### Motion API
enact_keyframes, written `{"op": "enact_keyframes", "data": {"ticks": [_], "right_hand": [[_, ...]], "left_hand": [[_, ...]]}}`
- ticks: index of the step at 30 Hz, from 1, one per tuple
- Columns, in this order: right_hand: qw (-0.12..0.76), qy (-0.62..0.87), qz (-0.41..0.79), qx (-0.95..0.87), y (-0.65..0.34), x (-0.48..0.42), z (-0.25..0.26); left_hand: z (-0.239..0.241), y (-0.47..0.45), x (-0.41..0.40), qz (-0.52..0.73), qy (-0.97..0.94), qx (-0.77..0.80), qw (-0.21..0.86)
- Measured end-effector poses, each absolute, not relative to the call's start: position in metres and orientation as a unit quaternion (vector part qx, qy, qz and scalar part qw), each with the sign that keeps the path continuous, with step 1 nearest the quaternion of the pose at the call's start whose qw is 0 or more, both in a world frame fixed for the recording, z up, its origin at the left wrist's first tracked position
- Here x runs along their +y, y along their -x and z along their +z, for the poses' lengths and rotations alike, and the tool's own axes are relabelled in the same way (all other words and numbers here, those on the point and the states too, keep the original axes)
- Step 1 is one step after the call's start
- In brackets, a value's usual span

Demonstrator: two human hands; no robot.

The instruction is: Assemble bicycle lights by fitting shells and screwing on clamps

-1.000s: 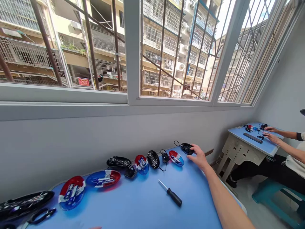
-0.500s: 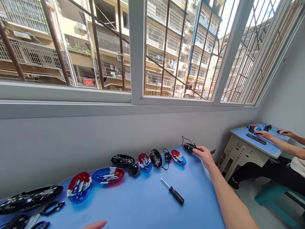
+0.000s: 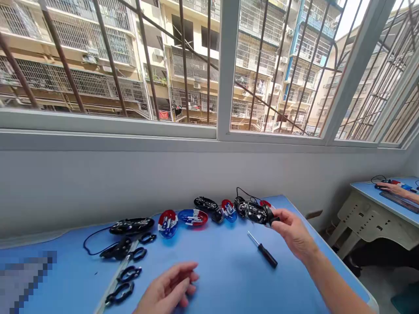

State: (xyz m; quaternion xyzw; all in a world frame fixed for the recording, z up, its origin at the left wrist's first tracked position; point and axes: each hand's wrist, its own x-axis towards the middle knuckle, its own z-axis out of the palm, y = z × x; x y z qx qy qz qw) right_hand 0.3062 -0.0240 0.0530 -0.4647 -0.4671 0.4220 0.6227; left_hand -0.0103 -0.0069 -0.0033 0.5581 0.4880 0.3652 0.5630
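My right hand (image 3: 293,233) pinches a black mouse base (image 3: 255,212) with a thin cable and holds it lifted over the blue table (image 3: 209,279), near the back edge. My left hand (image 3: 170,288) hovers low at the front of the table, fingers loosely curled and apart, holding nothing. A black-handled screwdriver (image 3: 263,250) lies on the table just left of my right hand. A row of red-white-blue mouse shells (image 3: 193,216) and black mouse parts (image 3: 205,203) lies along the wall.
More black shells (image 3: 131,225) and several black ring-shaped parts (image 3: 129,274) lie at the left, with a cable. A person's hand (image 3: 393,189) works at a second blue desk (image 3: 382,196) at the right. A grey wall and barred window run behind.
My right hand has picked the black mouse base up from the far right end of the row and carried it toward me. My left hand has come into view. The view turned left.
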Motion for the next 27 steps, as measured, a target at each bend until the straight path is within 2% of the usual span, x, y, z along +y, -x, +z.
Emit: {"op": "enact_keyframes", "data": {"ticks": [5, 11, 18, 23, 27], "right_hand": [[0.574, 0.485, 0.382, -0.538, -0.243, -0.055, 0.026], [0.529, 0.503, 0.186, -0.658, -0.204, -0.063, -0.008], [0.486, 0.477, 0.015, -0.732, -0.192, -0.072, -0.020], [0.455, 0.481, -0.032, -0.749, -0.193, -0.074, -0.024], [0.437, 0.482, -0.054, -0.757, -0.190, -0.076, -0.022]], "left_hand": [[0.004, -0.012, -0.034, 0.360, -0.587, 0.395, 0.608], [0.015, -0.016, -0.050, 0.368, -0.604, 0.397, 0.585], [0.011, -0.013, -0.054, 0.308, -0.710, 0.470, 0.425], [0.007, -0.014, -0.053, 0.385, -0.642, 0.470, 0.467], [0.013, -0.016, -0.052, 0.335, -0.636, 0.478, 0.504]]}}
